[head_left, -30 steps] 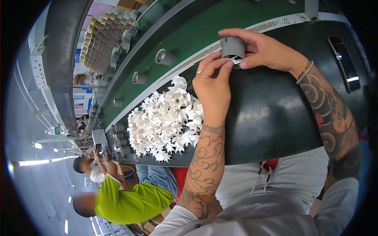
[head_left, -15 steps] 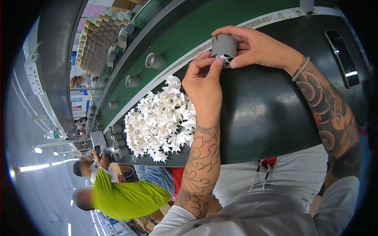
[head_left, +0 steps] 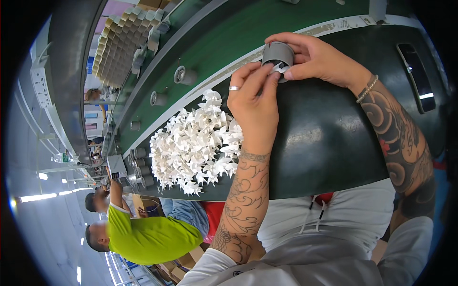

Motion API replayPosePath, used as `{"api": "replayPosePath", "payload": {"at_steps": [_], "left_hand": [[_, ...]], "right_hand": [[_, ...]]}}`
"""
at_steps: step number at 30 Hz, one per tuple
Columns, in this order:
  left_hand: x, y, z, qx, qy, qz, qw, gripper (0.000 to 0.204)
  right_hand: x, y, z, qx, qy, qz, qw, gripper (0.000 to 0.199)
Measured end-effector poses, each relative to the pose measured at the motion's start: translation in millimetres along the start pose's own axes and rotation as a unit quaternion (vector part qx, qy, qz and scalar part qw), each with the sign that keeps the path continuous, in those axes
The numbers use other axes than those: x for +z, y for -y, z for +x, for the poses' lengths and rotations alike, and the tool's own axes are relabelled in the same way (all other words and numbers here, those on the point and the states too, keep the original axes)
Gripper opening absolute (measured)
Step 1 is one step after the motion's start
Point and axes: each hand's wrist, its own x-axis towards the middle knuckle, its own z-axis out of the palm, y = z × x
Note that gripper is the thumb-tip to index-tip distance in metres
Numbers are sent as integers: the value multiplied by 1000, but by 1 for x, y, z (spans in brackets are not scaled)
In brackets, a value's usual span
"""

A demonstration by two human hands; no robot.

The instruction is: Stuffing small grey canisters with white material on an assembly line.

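Note:
My right hand (head_left: 329,59) grips a grey cylindrical housing (head_left: 277,51), fingers behind it and thumb by its rim. The open end of the housing tilts toward me. At that opening my left hand (head_left: 253,95), with a ring on one finger, is closed on a small white bladed impeller (head_left: 280,68), which sits partly within the rim. My fingers cover part of it, so how deep it sits I cannot tell. Left of my left wrist lies a heap of white impellers (head_left: 191,148) on the dark work surface (head_left: 324,138).
Beyond a pale edge strip runs a green conveyor belt (head_left: 214,45) carrying several grey housings (head_left: 186,75). More housings (head_left: 140,169) cluster past the heap. A black phone (head_left: 416,78) lies at the right. A co-worker in a green shirt (head_left: 152,238) sits to the left.
Both hands and the housing have shifted slightly right, and the housing's opening now shows more. My left fingers have moved up against the opening. The co-worker's arm has extended toward a white box.

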Motion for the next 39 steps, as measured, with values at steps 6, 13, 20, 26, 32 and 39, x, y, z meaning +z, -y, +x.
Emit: {"api": "replayPosePath", "payload": {"at_steps": [6,13,20,26,32,39], "left_hand": [[-3,0,-1,-76,-23,-119,990,21],[-7,-6,1,-120,-14,-182,976,45],[-11,1,3,-158,89,-262,948,63],[-16,1,4,-196,95,-325,920,56],[-15,-7,3,-215,76,-311,923,53],[-16,-10,6,-279,90,-287,912,49]], "right_hand": [[11,5,-2,-39,-1,-19,999,76],[19,13,-4,-76,-33,-77,994,71],[19,19,-6,-56,-24,-117,991,75],[19,20,-8,-65,-10,-120,991,70],[18,29,-11,-48,8,-154,987,71],[17,11,-11,-7,-24,25,999,65]]}}
